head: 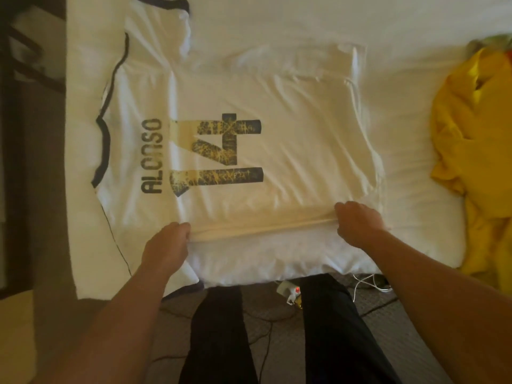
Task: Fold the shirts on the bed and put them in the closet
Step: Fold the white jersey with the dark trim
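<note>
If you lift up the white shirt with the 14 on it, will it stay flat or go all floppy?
Probably floppy: the white shirt already wrinkles and bunches where the left hand and right hand pinch its near edge. It looks thin, so likely light, and maybe a bit slippery.

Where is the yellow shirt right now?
In the head view, the yellow shirt lies crumpled on the bed at the far right, beyond the white jersey.
</note>
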